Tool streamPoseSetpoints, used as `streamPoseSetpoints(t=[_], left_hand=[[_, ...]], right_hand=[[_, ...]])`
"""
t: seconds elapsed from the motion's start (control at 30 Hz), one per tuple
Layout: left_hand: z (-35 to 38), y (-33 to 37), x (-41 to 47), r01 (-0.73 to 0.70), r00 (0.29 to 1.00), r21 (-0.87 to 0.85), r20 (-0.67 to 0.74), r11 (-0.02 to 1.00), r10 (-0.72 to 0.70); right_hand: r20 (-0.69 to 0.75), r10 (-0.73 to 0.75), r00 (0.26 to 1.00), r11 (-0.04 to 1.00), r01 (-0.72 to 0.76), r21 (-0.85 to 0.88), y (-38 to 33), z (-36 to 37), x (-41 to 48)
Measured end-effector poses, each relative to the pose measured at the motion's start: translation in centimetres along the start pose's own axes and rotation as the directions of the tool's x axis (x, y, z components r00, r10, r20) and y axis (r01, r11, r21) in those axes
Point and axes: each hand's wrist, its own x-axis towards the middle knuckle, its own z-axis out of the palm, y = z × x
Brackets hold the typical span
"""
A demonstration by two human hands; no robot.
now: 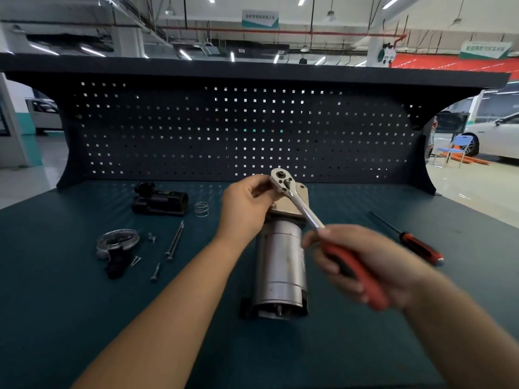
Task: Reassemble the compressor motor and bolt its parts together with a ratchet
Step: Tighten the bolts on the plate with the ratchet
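At worktop centre: motor lying lengthwise | left grip pinches ratchet head | right grip clasps its red handle

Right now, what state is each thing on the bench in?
Ratchet: held by both hands over the motor's far end.
Left hand: holds the ratchet's head.
Right hand: grips its red handle.
Motor: lying on its side.
Screwdriver: lying untouched.
Long bolts: loose, not fitted.
Spring: loose.
Black housing: detached, lying.
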Motion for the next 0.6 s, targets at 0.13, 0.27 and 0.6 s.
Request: streamPoseSetpoints(t=[0.13, 0.27, 0.6], left_hand=[[-0.7, 0.4, 0.8, 0.026, 0.991, -0.024, 0.133, 0.999, -0.023], [-0.8, 0.1, 0.8, 0.033, 0.989, -0.037, 0.145, 0.999, -0.027], [1.7, -1.0, -1.1, -0.021, 0.976, 0.043, -0.216, 0.999, 0.030]], right_hand=[[0.045, 0.051, 0.998, 0.992, -0.045, -0.118, -3.0, -4.9, -0.3], [0.170, 0.029, 0.985, 0.994, -0.046, 0.096, -1.5, -3.9, -0.1], [-0.199, -0.200, 0.959, 0.958, 0.234, 0.166, 4.3, 10.0, 1.5]])
